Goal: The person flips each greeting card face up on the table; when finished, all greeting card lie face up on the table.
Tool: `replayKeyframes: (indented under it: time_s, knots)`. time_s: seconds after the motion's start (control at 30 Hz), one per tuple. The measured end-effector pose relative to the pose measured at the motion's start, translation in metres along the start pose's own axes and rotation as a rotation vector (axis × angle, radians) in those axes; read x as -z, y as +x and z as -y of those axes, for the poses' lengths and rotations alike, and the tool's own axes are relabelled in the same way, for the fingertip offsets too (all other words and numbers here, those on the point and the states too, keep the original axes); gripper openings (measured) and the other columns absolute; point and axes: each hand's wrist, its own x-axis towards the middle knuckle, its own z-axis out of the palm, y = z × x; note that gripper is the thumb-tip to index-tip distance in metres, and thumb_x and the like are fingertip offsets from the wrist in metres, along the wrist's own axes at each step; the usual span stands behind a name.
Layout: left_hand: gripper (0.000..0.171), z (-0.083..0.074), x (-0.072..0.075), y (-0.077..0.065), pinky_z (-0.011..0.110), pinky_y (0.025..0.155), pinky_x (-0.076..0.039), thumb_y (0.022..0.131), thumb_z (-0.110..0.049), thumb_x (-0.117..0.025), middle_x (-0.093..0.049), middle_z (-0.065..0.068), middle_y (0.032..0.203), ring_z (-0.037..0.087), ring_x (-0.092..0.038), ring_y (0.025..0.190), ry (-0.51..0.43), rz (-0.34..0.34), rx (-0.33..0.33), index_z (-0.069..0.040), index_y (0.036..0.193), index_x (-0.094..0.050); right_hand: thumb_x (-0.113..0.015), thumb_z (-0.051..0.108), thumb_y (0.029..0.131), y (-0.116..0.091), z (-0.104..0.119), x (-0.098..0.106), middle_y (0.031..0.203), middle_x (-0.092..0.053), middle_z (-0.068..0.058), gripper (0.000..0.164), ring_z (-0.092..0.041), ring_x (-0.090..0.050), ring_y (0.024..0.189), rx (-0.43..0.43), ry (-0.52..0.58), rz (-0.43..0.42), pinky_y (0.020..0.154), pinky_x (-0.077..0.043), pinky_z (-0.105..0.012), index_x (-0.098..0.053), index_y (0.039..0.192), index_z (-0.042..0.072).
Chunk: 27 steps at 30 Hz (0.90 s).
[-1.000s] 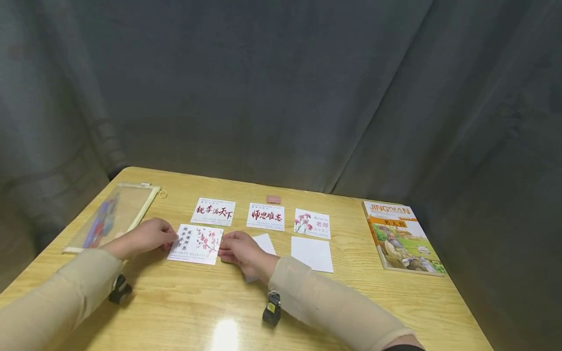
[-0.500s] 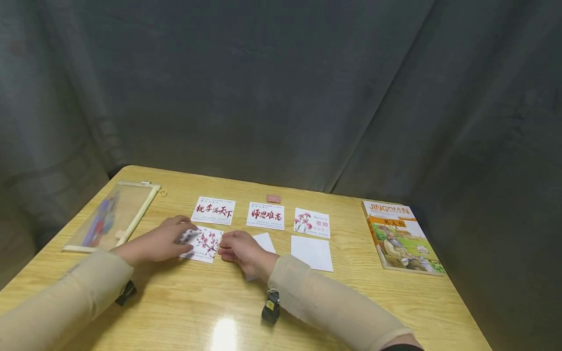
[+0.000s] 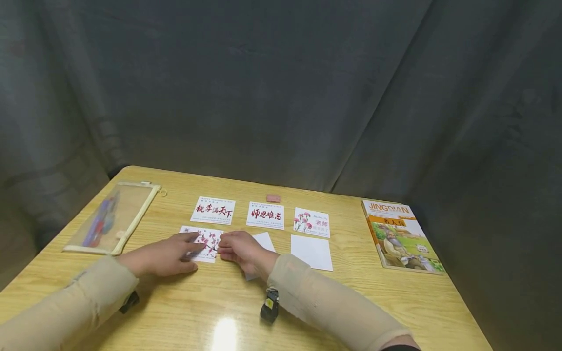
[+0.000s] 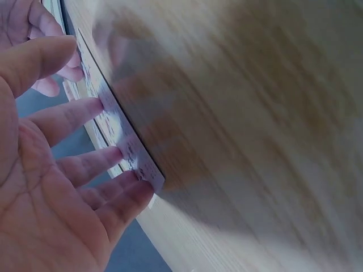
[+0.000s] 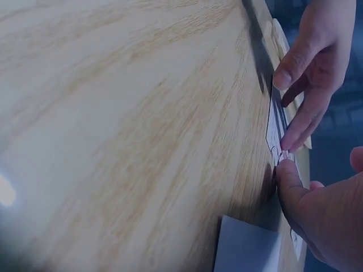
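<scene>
A white card with pink blossoms lies on the table in the head view. My left hand reaches over its left part with spread fingers, hiding the printed writing there. In the left wrist view these fingertips touch the card's face. At the card's right edge rests my right hand, its fingers slightly bent; the right wrist view shows one fingertip touching the edge. Beneath the right hand sits a blank white card, partly covered.
Behind lie two cards with red writing and a carnation card. Another blank card is to the right. A mesh zip pouch lies left, a book right, and a small pink block at the back.
My left hand has moved from the blossom card's left edge rightward and over its face, with the fingers spreading. The right hand has stayed at the right edge.
</scene>
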Motion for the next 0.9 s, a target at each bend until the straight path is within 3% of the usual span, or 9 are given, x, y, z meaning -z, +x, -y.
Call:
replayKeyframes:
  time_s: [0.3, 0.5, 0.57, 0.73, 0.9]
  knots:
    - [0.059, -0.006, -0.003, 0.006, 0.07, 0.108, -0.036, 0.092, -0.034, -0.076, -0.043, 0.04, 0.147, 0.061, -0.04, 0.134, 0.016, -0.021, 0.006, 0.001, 0.138, -0.063, -0.055, 0.001, 0.102, -0.008, 0.002, 0.029, 0.123, -0.065, -0.026, 0.038, -0.03, -0.068, 0.108, 0.031, -0.024, 0.038, 0.096, -0.056, -0.037, -0.052, 0.136, -0.015]
    - [0.06, -0.026, 0.001, 0.018, 0.065, 0.108, -0.041, 0.095, -0.037, -0.072, -0.046, 0.032, 0.149, 0.052, -0.045, 0.136, -0.024, -0.146, -0.018, 0.001, 0.14, -0.06, -0.056, 0.004, 0.102, -0.013, 0.01, 0.078, 0.128, -0.064, -0.027, 0.04, -0.029, -0.067, 0.11, 0.083, -0.168, -0.003, 0.097, -0.055, -0.038, -0.052, 0.138, -0.014]
    - [0.062, -0.038, 0.003, 0.025, 0.063, 0.109, -0.04, 0.097, -0.038, -0.069, -0.045, 0.03, 0.151, 0.049, -0.044, 0.138, -0.034, -0.151, -0.04, 0.001, 0.143, -0.057, -0.057, 0.007, 0.102, -0.014, 0.011, 0.096, 0.126, -0.064, -0.025, 0.041, -0.03, -0.067, 0.112, 0.084, -0.24, -0.025, 0.098, -0.055, -0.039, -0.052, 0.137, -0.013]
    - [0.067, -0.065, -0.002, 0.048, 0.06, 0.115, -0.035, 0.099, -0.039, -0.066, -0.04, 0.026, 0.157, 0.045, -0.038, 0.144, -0.045, -0.065, -0.101, 0.001, 0.15, -0.049, -0.056, 0.009, 0.103, -0.02, 0.009, 0.128, 0.124, -0.064, -0.023, 0.039, -0.036, -0.064, 0.118, 0.065, -0.37, -0.04, 0.1, -0.054, -0.041, -0.053, 0.134, -0.014]
    - [0.065, -0.08, -0.017, 0.067, 0.057, 0.116, -0.036, 0.097, -0.043, -0.066, -0.042, 0.024, 0.156, 0.042, -0.039, 0.145, 0.007, 0.035, -0.185, -0.004, 0.148, -0.054, -0.056, 0.008, 0.102, -0.021, 0.009, 0.135, 0.125, -0.064, -0.022, 0.039, -0.035, -0.066, 0.116, 0.032, -0.409, -0.032, 0.097, -0.056, -0.039, -0.055, 0.134, -0.014]
